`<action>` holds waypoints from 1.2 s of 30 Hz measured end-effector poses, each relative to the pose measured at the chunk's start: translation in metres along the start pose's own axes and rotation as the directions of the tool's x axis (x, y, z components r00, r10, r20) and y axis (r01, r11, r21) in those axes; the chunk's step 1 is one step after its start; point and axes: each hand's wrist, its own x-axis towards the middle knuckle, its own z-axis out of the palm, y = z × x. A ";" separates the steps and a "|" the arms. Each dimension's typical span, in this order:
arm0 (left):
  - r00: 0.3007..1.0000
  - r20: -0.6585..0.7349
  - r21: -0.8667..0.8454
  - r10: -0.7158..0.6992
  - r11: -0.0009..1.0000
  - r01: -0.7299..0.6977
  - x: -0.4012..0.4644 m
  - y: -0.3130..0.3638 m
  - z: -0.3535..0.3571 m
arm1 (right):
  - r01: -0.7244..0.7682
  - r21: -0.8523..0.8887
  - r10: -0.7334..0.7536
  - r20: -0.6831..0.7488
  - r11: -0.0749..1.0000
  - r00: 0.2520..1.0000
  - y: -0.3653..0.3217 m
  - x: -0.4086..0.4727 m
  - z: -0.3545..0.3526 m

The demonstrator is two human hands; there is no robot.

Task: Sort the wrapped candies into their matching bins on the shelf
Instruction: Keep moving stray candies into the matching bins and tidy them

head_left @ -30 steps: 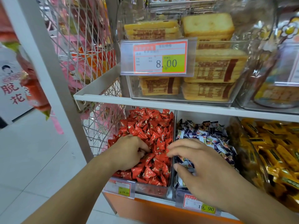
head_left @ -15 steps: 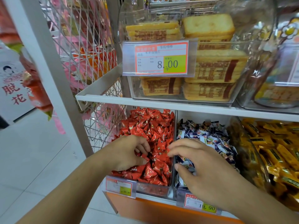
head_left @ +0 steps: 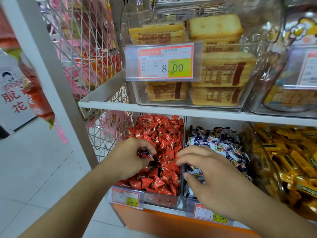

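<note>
Your left hand (head_left: 127,158), over the red-candy bin (head_left: 159,199), pinches a dark blue wrapped candy (head_left: 145,154) in curled fingers. Your right hand (head_left: 212,179) hovers, fingers spread and empty, at the front of the adjoining blue-and-white candy bin (head_left: 184,152).

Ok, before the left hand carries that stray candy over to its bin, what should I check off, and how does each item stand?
1. Left hand has the stray: ok, its fingertips pinch a dark blue wrapped candy.
2. Candy is lifted out of the red candy bin: cannot tell, it sits right at the pile surface.
3. Matching bin is identified: ok, the blue-and-white candy bin is next door on the right.
4. Path to that bin is free: not ok, the right hand hovers over its front half.
5. Right hand holds nothing: cannot tell, its fingertips are hidden.
</note>
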 end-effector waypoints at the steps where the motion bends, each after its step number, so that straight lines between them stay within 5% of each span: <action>1: 0.999 -0.039 -0.061 -0.012 0.998 0.010 0.000 0.001 -0.001 | 0.000 0.000 0.000 -0.001 1.000 1.000 0.000 0.000 0.000; 11: 0.994 -0.103 -0.527 -0.020 0.849 -0.037 -0.010 0.028 -0.013 | -0.083 0.052 0.087 -0.077 0.995 0.993 -0.006 -0.001 0.000; 21: 0.994 0.034 -0.650 0.108 0.757 -0.060 -0.028 0.068 -0.010 | -0.103 0.365 0.231 -0.325 0.925 0.917 -0.008 -0.003 -0.017; 26: 0.999 0.045 -0.435 -0.002 0.900 0.022 -0.019 0.045 -0.005 | -0.256 0.088 0.270 -0.360 0.963 0.893 0.011 -0.006 -0.027; 32: 0.996 0.087 0.087 0.024 0.996 -0.032 -0.007 0.013 0.020 | -0.107 0.024 0.110 -0.210 0.994 0.972 -0.007 -0.005 -0.014; 36: 0.991 0.123 0.211 0.050 0.975 -0.075 0.003 0.004 0.014 | -0.034 0.000 0.034 -0.115 0.999 0.993 -0.010 -0.004 -0.005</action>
